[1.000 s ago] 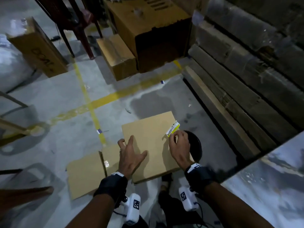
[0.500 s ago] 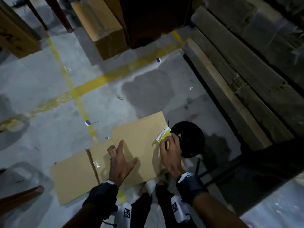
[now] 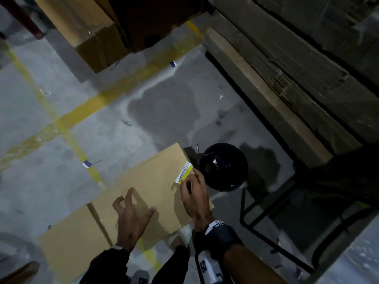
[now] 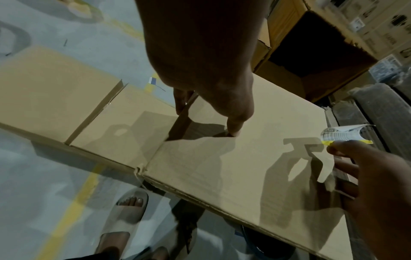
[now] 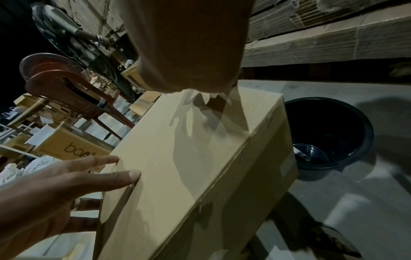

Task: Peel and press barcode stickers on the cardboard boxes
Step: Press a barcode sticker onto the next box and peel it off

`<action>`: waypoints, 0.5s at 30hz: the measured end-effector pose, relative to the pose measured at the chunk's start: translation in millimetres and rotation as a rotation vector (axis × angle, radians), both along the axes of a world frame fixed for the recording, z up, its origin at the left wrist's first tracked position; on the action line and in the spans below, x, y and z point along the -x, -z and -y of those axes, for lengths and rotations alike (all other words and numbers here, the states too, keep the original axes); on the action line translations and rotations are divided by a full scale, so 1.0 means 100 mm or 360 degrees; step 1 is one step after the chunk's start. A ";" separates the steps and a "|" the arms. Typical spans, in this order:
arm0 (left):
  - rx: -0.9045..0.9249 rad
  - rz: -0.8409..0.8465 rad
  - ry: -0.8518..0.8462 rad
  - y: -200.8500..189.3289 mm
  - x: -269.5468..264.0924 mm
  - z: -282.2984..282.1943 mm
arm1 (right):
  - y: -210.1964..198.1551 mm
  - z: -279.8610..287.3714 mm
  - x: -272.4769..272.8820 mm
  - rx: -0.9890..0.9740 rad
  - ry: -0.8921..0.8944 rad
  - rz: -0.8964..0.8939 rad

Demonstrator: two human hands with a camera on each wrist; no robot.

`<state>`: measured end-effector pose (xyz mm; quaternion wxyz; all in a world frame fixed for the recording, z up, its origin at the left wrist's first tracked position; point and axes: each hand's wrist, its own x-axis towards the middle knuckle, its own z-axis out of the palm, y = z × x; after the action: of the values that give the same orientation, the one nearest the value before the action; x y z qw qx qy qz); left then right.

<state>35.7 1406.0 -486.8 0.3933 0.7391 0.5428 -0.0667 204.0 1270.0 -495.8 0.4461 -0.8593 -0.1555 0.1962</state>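
Note:
A plain cardboard box [image 3: 151, 181] stands on the floor in front of me. My left hand [image 3: 135, 203] is spread over its top, a fingertip [image 4: 233, 132] touching the cardboard. My right hand [image 3: 183, 182] pinches a barcode sticker [image 3: 184, 175] with a yellow backing strip, just above the box's far right corner. In the left wrist view the barcode sticker [image 4: 342, 135] curls up at one end and casts a shadow on the box [image 4: 222, 167]. The right wrist view shows the box [image 5: 200, 158] and my left hand [image 5: 77, 179], with the sticker hidden behind my right hand.
A lower cardboard box [image 3: 67, 249] adjoins on the left. A black bucket [image 3: 223, 167] sits right of the box, by a dark metal frame [image 3: 252, 218]. Flattened cardboard stacks [image 3: 287, 78] line the right. More boxes [image 3: 92, 31] stand ahead. My sandalled feet [image 4: 131, 207] are below.
The head view has tilted down and closer to the box. Both hands keep their places: left hand on the box top, right hand still pinching the sticker at the far right corner.

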 end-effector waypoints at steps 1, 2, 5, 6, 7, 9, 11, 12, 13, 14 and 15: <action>0.0000 0.0002 -0.0002 0.00 -0.03 -0.02 | 0.02 -0.02 -0.02 -0.0016 0.0003 0.0009; 0.0001 0.0006 -0.0001 0.00 -0.05 -0.04 | 0.04 -0.05 -0.04 -0.0034 0.0009 0.0021; 0.0006 0.0009 0.0014 0.01 -0.13 -0.09 | 0.11 -0.11 -0.13 -0.0046 0.0047 0.0057; -0.0005 0.0011 0.0010 0.00 -0.14 -0.11 | 0.12 -0.14 -0.16 -0.0051 0.0049 0.0078; -0.0012 0.0017 0.0006 0.01 -0.16 -0.12 | 0.13 -0.16 -0.20 -0.0053 0.0046 0.0099; -0.0026 0.0025 -0.0007 0.02 -0.19 -0.14 | 0.16 -0.20 -0.25 -0.0070 0.0025 0.0127; -0.0047 0.0029 -0.0012 0.02 -0.20 -0.16 | 0.18 -0.24 -0.28 -0.0094 -0.0006 0.0139; -0.0057 0.0028 -0.0010 0.03 -0.21 -0.17 | 0.19 -0.25 -0.30 -0.0102 -0.0016 0.0144; -0.0064 0.0026 -0.0010 0.03 -0.23 -0.18 | 0.20 -0.26 -0.32 -0.0099 -0.0023 0.0143; -0.0063 0.0023 -0.0010 0.04 -0.24 -0.18 | 0.22 -0.26 -0.34 -0.0092 -0.0026 0.0138; -0.0064 0.0026 -0.0007 0.04 -0.25 -0.19 | 0.23 -0.26 -0.37 -0.0081 -0.0028 0.0129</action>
<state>61.2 1425.0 -490.9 0.3830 0.7461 0.5424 -0.0490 240.6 1296.3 -519.3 0.4594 -0.8535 -0.1860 0.1612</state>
